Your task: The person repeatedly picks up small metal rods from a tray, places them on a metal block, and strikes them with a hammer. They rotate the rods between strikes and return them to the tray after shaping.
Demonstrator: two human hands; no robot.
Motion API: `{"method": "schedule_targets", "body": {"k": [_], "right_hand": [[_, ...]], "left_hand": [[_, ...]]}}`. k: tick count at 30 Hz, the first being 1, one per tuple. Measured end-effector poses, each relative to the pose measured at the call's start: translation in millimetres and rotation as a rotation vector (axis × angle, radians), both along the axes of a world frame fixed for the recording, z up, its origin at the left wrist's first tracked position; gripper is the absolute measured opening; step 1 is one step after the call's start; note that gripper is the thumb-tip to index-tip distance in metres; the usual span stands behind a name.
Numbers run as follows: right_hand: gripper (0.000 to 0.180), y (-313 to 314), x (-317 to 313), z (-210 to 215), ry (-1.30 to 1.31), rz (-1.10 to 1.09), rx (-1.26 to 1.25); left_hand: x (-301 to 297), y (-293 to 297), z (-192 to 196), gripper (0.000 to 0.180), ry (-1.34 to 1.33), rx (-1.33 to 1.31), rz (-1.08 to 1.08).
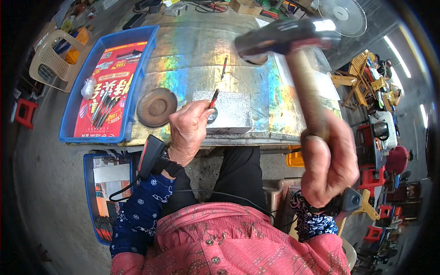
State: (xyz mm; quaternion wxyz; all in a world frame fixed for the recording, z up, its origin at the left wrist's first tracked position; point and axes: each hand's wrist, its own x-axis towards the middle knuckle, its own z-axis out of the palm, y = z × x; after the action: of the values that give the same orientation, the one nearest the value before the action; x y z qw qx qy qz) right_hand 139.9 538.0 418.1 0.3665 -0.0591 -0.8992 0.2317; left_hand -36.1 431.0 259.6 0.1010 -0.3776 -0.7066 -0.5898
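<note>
My left hand (189, 129) pinches a slim black-and-red rod-like piece (215, 97) over a speckled grey block (236, 110) at the table's near edge. A small round dark object (212, 116) sits on the block beside my fingers, partly covered by them. Raised at the right, my right hand (327, 160) is wrapped round the wooden handle of a hammer (305, 82). Its dark steel head is up in the air, apart from the block. A similar slim piece (224, 68) lies on the table beyond the block.
Left of the block is a round brown dish (156, 107). A blue tray (145, 59) with red printed paper holds several slim pieces (105, 111). Below the table stands another blue bin (88, 183). A fan (343, 16) is at the far right, with people farther off.
</note>
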Motion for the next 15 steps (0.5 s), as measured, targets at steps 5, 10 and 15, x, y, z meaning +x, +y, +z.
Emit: {"method": "schedule_targets", "body": {"k": [5,10,15], "right_hand": [[0.029,5,-13,-15,-0.233,0.054,-0.016],[0.026,10,-17,-23,-0.181,0.073,-0.03],[0.028,4,-4,6,-0.13,-0.02,0.051]], "left_hand": [[1,-2,0,0.015,-0.033,-0.02,0.003],[1,-2,0,0.015,-0.026,-0.017,0.004],[1,-2,-1,0.015,-0.028,-0.021,0.003]]}}
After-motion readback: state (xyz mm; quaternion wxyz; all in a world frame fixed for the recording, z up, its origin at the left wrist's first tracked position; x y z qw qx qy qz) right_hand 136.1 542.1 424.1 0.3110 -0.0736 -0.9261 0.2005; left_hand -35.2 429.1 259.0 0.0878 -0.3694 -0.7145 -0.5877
